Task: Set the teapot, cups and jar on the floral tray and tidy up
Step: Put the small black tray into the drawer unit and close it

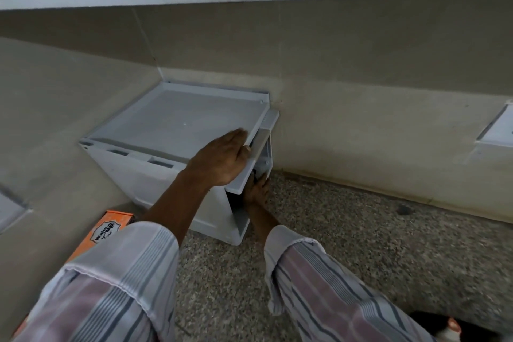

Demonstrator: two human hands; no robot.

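1. The left hand [222,159] lay flat, fingers together, on the cabinet [177,130] door edge.
2. The right hand [256,189] reached inside at 5 o'clock; its grip could not be told.
3. No teapot, cups, jar or tray were visible; the setting seemed not begun.

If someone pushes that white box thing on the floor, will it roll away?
Probably not. The white cabinet has flat sides and sits flat on the speckled floor, so it would likely slide. It looks like thin plastic, so perhaps light.
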